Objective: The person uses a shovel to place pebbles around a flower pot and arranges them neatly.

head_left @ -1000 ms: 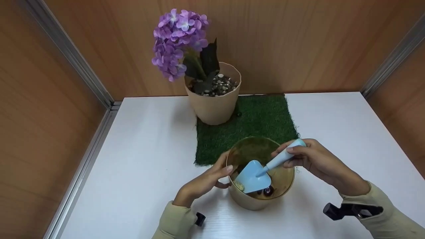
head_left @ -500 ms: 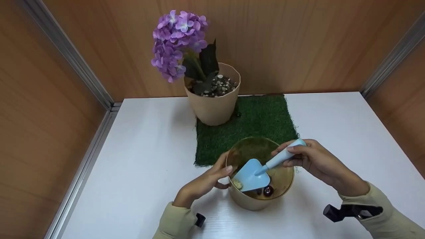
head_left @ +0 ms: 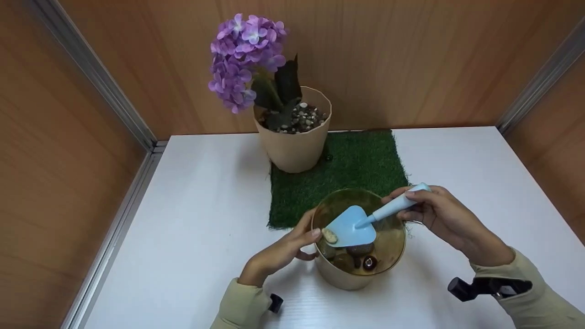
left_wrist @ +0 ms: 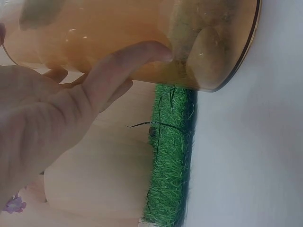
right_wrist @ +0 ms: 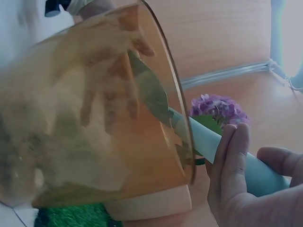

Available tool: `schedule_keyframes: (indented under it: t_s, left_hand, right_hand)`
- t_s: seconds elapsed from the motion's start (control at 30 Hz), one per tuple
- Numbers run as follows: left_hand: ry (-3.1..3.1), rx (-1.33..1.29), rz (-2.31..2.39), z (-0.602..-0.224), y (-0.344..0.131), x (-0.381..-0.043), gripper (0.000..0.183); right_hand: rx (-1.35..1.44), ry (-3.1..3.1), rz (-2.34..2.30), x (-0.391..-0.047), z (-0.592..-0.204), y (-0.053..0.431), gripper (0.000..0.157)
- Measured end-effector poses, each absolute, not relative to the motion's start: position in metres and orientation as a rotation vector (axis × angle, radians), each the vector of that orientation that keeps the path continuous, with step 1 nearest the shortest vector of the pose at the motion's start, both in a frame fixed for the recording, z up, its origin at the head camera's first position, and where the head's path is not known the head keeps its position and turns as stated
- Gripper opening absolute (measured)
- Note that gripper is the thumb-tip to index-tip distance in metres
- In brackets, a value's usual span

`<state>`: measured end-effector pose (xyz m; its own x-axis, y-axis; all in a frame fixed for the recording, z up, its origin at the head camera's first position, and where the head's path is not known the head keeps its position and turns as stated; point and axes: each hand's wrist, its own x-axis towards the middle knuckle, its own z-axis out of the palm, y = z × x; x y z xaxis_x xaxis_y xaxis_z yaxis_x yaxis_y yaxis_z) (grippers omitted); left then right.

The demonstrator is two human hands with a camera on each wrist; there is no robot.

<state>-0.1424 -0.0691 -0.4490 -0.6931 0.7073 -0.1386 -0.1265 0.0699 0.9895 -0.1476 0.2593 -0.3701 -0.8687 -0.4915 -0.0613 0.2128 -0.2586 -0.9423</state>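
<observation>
My right hand (head_left: pixel 441 219) grips the pale handle of a small blue garden trowel (head_left: pixel 354 227), which slants down to the left inside an amber see-through container (head_left: pixel 347 279). On the blade's tip sits a pale stone (head_left: pixel 329 236), close to the left rim. Under the blade, a dark glossy ball (head_left: pixel 369 262) and a rough grey stone (head_left: pixel 361 249) lie in the container. My left hand (head_left: pixel 285 246) holds the container's left side, thumb near the rim. Through the amber wall, the left wrist view shows a big rounded stone (left_wrist: pixel 208 56) low inside.
Behind stands a beige pot (head_left: pixel 295 151) with gravel and a purple hydrangea (head_left: pixel 249 55). It is partly on a green turf mat (head_left: pixel 365 155) that reaches behind the container. The white table (head_left: pixel 192 219) ends at wood-look panels (head_left: pixel 411 64) behind and at the sides.
The trowel has risen a little and shifted right with my right hand, carrying the pale stone on its tip. More stones now show beneath the blade. My left hand stays put.
</observation>
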Motion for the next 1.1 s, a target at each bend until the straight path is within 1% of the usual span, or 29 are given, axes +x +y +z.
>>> schedule_keyframes:
  t_s: [0.33,0.57,0.7,0.83,1.1]
  left_hand:
    - [1.735,0.579,1.675,-0.449,-0.07,-0.142,0.052]
    - [1.735,0.582,1.68,-0.448,-0.069,-0.141,0.055]
    - [1.74,0.582,1.683,-0.449,-0.068,-0.141,0.056]
    - [1.731,0.585,1.687,-0.449,-0.068,-0.142,0.056]
    - [1.72,0.596,1.695,-0.45,-0.068,-0.141,0.056]
  right_hand:
    - [-0.396,1.376,-2.346,-0.161,-0.354,0.283,0.03]
    - [-0.327,1.363,-2.431,-0.177,-0.339,0.302,0.03]
    - [-0.255,1.364,-2.504,-0.188,-0.333,0.31,0.026]
    - [-0.146,1.396,-2.554,-0.199,-0.339,0.315,0.022]
    - [0.023,1.419,-2.58,-0.222,-0.376,0.314,0.026]
